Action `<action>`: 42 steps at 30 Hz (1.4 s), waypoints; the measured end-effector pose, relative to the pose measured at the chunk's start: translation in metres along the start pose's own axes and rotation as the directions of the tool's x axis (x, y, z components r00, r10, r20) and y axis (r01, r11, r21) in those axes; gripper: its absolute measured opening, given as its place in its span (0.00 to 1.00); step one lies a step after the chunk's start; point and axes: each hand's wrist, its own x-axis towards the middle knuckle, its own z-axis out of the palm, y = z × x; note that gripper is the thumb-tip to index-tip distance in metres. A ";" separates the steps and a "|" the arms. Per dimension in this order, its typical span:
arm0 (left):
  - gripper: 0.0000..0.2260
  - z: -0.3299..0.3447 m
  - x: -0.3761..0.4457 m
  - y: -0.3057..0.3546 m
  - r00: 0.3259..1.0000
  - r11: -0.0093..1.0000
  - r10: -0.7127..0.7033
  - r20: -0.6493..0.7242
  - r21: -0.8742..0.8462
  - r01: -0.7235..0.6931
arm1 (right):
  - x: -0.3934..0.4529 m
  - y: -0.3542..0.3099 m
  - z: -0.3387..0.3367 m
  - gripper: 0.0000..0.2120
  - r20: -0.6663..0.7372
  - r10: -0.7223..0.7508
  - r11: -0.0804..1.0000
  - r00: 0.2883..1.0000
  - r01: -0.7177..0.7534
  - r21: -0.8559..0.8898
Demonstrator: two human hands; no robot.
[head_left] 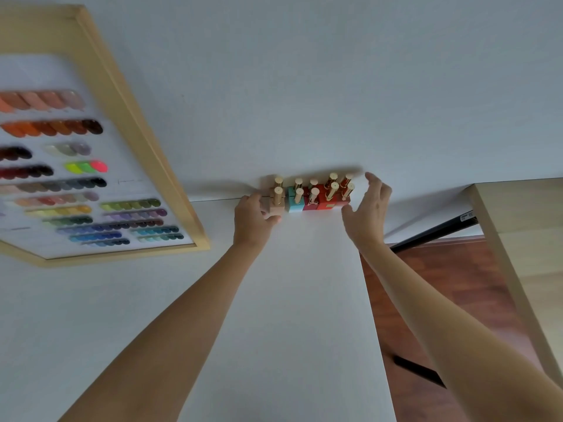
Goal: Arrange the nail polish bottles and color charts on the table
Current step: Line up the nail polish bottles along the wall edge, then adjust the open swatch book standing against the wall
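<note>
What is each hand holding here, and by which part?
The left hand grips the beige bottle at the row's left end by its base. The right hand is open beside the red bottles, holding nothing.

I see nail polish bottles (310,193) in two tight rows on white table (274,300). Left hand (253,217) grips pink end bottle (275,205); right hand (368,208) spread beside red end. Framed color chart (91,166) far left.

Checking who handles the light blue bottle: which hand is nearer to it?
Left. The left hand grips the beige bottle right beside the light blue bottle. The right hand is open at the row's far red end, with red bottles between.
</note>
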 end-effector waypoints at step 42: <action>0.16 -0.142 -0.146 0.063 0.997 0.997 0.064 -0.042 -0.028 -0.065 | -0.118 -0.125 -0.092 0.09 0.156 -0.076 0.993 0.985 0.088 -0.074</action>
